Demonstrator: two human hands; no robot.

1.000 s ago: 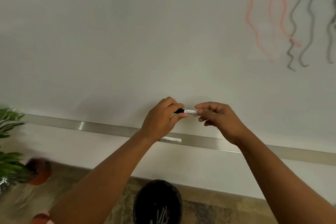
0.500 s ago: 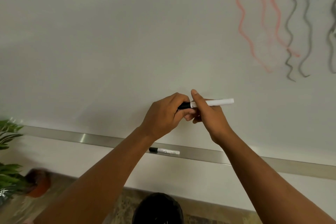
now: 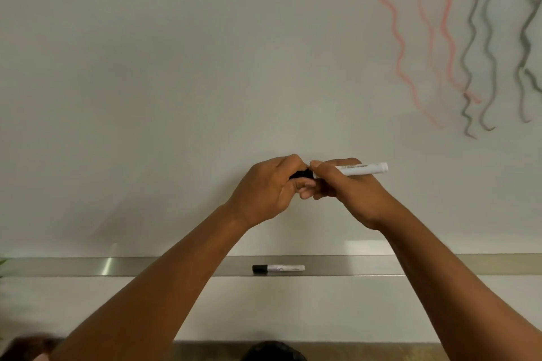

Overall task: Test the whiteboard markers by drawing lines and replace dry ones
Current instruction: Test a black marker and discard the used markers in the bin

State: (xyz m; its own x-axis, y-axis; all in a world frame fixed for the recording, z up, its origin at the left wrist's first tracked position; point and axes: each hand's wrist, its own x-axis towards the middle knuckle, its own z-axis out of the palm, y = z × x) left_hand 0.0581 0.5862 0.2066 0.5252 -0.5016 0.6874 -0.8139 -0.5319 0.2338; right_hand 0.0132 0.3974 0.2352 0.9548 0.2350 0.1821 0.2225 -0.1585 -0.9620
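Both hands meet in front of the whiteboard (image 3: 176, 67), holding one white marker (image 3: 363, 169) level. My right hand (image 3: 343, 187) grips the white barrel, whose rear end sticks out to the right. My left hand (image 3: 272, 187) is closed around the marker's black cap (image 3: 300, 174), which still touches the barrel. A second marker (image 3: 278, 268), white with a black cap, lies on the metal tray (image 3: 88, 267) below my hands. Wavy red lines (image 3: 396, 38) and dark grey lines (image 3: 469, 38) run down the board's upper right.
A black round container (image 3: 272, 352) shows at the bottom edge, directly below the tray. A brown blurred object (image 3: 26, 346) sits at the bottom left, and a green leaf tip (image 3: 2, 262) enters from the left edge.
The view tilted so hands and tray sit lower and more centred. My right hand slid along the barrel toward the cap, baring the rear end; the plant has almost left the view.
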